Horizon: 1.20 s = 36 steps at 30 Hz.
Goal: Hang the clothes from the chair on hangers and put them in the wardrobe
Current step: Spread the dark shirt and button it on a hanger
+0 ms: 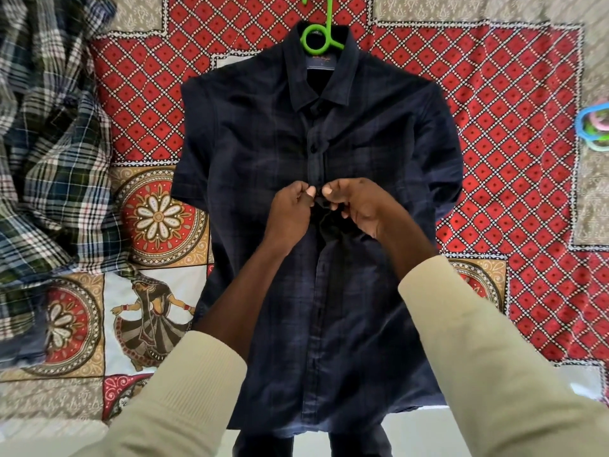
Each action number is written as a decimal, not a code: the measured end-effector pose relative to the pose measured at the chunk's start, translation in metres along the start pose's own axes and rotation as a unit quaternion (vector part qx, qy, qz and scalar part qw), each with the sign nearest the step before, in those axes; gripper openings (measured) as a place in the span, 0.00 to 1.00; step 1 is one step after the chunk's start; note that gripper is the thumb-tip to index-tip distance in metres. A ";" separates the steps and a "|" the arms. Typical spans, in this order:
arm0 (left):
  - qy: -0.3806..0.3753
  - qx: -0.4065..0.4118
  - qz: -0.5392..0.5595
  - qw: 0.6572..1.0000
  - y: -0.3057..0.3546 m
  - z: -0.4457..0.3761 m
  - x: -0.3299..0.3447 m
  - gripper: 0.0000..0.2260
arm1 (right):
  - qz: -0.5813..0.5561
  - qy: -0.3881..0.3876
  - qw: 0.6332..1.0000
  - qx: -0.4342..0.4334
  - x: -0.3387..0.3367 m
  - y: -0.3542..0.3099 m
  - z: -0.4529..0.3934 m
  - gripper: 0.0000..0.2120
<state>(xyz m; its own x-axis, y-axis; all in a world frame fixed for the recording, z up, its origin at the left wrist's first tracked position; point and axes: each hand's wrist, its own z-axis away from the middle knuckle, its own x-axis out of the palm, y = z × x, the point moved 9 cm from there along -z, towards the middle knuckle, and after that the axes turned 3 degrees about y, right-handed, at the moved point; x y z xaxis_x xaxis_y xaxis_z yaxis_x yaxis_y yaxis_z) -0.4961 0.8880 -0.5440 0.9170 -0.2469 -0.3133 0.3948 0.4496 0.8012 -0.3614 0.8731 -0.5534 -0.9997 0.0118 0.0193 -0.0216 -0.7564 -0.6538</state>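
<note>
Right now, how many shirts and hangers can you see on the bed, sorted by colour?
Dark navy shirt: 1
Plaid shirt: 1
Green hanger: 1
Blue hanger: 1
Pink hanger: 1
Pale green hanger: 1
Total: 6

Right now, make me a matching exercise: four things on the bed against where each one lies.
Things:
1. green hanger
2. navy shirt
3. plaid cloth
4. spare hangers

Places:
A. heaped at the left edge
B. at the right edge
C. flat in the middle, both hands pinching its placket
D. hook poking out of the collar, top centre

Pairs: 1-D, 2-C, 3-A, 4-B
</note>
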 end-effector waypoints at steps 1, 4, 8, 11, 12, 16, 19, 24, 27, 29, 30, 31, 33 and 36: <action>-0.010 0.015 0.019 1.000 0.001 0.001 -0.001 0.12 | -0.016 -0.028 0.999 0.021 0.001 -0.001 0.000 0.08; -0.027 0.052 0.033 0.998 0.005 -0.002 -0.005 0.10 | -0.044 -0.032 0.997 0.059 0.000 0.003 -0.002 0.06; 0.031 0.012 0.109 0.994 -0.007 -0.006 -0.015 0.06 | -0.043 0.101 0.994 -0.003 -0.002 0.005 0.001 0.04; 0.083 -0.016 0.160 0.984 -0.018 -0.003 -0.023 0.07 | -0.036 0.319 0.942 -0.100 -0.021 0.010 0.032 0.06; 0.102 -0.019 0.165 0.981 -0.021 0.000 -0.029 0.07 | 0.007 0.385 0.912 -0.142 -0.024 0.010 0.052 0.06; 0.110 -0.017 0.129 0.985 -0.038 0.030 -0.039 0.08 | 0.323 0.392 0.833 -0.220 0.022 0.026 0.090 0.21; 0.071 -0.021 0.087 0.993 -0.055 0.052 -0.034 0.06 | 0.420 0.360 0.799 -0.234 0.038 0.036 0.091 0.20; 0.070 -0.009 0.014 0.997 -0.060 0.063 -0.035 0.05 | 0.207 0.414 0.869 -0.173 -0.024 0.047 0.098 0.10; 0.067 0.018 -0.007 0.998 -0.046 0.066 -0.025 0.04 | 0.214 0.417 0.865 -0.178 -0.036 0.051 0.103 0.09; 0.065 0.008 -0.015 0.998 -0.044 0.063 -0.015 0.04 | 0.248 0.381 0.867 -0.205 -0.024 0.051 0.101 0.07; 0.062 0.001 -0.023 0.998 -0.044 0.062 -0.010 0.06 | 0.268 0.360 0.865 -0.223 -0.016 0.051 0.100 0.06; 0.064 -0.003 -0.038 0.997 -0.044 0.061 -0.005 0.07 | 0.284 0.341 0.865 -0.233 -0.010 0.050 0.098 0.05; 0.075 -0.007 -0.096 0.993 -0.045 0.057 0.002 0.10 | 0.287 0.317 0.876 -0.223 -0.004 0.052 0.092 0.06; 0.117 -0.018 -0.167 0.979 -0.042 0.056 0.005 0.07 | 0.229 0.316 0.904 -0.175 -0.007 0.059 0.086 0.07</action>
<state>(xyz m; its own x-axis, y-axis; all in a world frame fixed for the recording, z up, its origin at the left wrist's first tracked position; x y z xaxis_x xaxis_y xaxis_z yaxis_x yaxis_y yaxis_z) -0.5115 0.8197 -0.5508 0.7221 -0.1841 -0.6669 0.6733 0.4086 0.6162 -0.3555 0.7726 -0.5272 -0.7063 0.2038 -0.6779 0.5061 -0.5242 -0.6848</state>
